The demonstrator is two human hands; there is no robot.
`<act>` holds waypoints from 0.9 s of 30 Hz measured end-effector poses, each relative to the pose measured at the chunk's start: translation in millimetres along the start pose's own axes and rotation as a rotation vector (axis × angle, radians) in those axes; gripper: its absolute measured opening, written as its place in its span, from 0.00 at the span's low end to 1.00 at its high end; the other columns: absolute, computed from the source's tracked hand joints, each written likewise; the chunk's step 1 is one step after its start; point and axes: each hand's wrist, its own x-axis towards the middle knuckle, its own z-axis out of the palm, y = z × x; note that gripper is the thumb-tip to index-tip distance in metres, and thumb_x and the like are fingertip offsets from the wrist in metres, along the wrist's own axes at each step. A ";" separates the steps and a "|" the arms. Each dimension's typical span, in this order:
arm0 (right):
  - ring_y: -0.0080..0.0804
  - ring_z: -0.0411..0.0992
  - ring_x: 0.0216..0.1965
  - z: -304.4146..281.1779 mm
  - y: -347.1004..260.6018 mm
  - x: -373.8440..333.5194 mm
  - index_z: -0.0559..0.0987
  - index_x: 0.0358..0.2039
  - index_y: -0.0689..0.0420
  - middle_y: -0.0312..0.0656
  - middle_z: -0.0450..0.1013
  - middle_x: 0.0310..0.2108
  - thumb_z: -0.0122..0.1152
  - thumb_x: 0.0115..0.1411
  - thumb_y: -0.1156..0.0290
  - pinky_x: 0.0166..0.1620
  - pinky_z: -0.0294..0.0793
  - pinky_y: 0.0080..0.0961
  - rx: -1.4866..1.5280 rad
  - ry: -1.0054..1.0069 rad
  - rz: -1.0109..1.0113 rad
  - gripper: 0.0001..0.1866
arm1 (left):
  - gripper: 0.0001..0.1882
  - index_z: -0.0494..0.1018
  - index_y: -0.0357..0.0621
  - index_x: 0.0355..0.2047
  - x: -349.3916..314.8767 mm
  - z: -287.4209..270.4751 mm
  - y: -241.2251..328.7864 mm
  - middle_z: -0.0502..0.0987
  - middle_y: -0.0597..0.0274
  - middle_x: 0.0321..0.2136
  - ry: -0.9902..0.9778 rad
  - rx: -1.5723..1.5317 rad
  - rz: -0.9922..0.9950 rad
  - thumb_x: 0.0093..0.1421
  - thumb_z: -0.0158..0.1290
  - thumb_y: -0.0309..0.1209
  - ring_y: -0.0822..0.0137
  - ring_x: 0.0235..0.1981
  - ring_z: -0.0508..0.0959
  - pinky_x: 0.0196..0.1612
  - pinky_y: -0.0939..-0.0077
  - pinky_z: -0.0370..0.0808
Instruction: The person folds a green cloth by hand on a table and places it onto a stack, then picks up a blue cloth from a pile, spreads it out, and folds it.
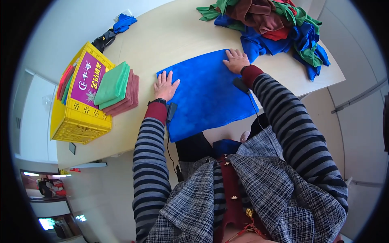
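Observation:
A blue cloth (206,97) lies spread out in front of me, its near edge reaching the table's front edge. Flat on its left side rests my left hand (165,86), fingers apart and pointing away from me. My right hand (236,61) presses on the far right corner, also with fingers spread. Neither hand grips anything. Each wrist has a dark band, and a small black device on a cable hangs by each forearm. The cloth looks mostly smooth, with faint darker patches across its surface.
A yellow crate (81,125) with a purple panel stands at the left, folded cloths inside. Beside it are stacked green cloths (111,83) on brown cloths (131,93). A loose heap of mixed cloths (267,28) covers the far right. A phone (72,148) lies near the front left edge.

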 end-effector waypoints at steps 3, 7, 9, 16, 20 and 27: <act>0.46 0.49 0.71 -6.1 -4.4 -32.7 0.59 0.69 0.51 0.43 0.54 0.70 0.43 0.68 0.47 0.70 0.47 0.48 -0.082 -0.017 0.017 0.34 | 0.38 0.50 0.53 0.71 -24.3 -8.8 0.9 0.47 0.52 0.72 0.008 0.036 0.032 0.68 0.39 0.58 0.51 0.73 0.45 0.70 0.43 0.44; 0.47 0.48 0.72 -18.0 -46.7 -114.1 0.59 0.69 0.52 0.46 0.53 0.70 0.47 0.68 0.50 0.71 0.46 0.49 0.056 0.069 -0.279 0.33 | 0.38 0.54 0.51 0.70 -99.3 -14.2 26.6 0.50 0.51 0.71 0.107 -0.041 0.236 0.67 0.43 0.57 0.49 0.72 0.49 0.70 0.44 0.44; 0.48 0.47 0.72 -19.7 -59.9 -143.1 0.58 0.69 0.53 0.47 0.53 0.71 0.47 0.69 0.51 0.71 0.45 0.50 0.098 0.048 -0.369 0.33 | 0.37 0.55 0.51 0.70 -134.4 -10.1 45.0 0.51 0.51 0.71 0.098 -0.030 0.261 0.67 0.43 0.56 0.49 0.72 0.49 0.70 0.45 0.45; 0.45 0.47 0.73 -6.4 -36.4 -178.0 0.61 0.68 0.52 0.45 0.54 0.70 0.47 0.69 0.50 0.72 0.44 0.47 0.080 0.079 -0.322 0.32 | 0.36 0.58 0.49 0.68 -202.7 -1.5 39.6 0.53 0.50 0.70 0.178 -0.083 0.278 0.65 0.49 0.51 0.49 0.70 0.52 0.70 0.48 0.48; 0.44 0.46 0.73 -8.1 10.7 -196.4 0.60 0.69 0.50 0.44 0.53 0.71 0.47 0.69 0.49 0.72 0.43 0.47 0.093 0.080 -0.351 0.33 | 0.37 0.59 0.49 0.67 -228.8 -6.0 34.3 0.55 0.50 0.69 0.202 -0.145 0.275 0.61 0.57 0.43 0.50 0.70 0.54 0.70 0.48 0.49; 0.44 0.48 0.72 -31.7 39.7 -231.3 0.60 0.69 0.46 0.42 0.54 0.71 0.63 0.61 0.63 0.72 0.47 0.46 0.062 0.025 -0.467 0.37 | 0.38 0.63 0.48 0.64 -247.2 24.9 25.5 0.62 0.53 0.65 0.452 0.194 0.313 0.52 0.62 0.27 0.52 0.67 0.61 0.69 0.48 0.53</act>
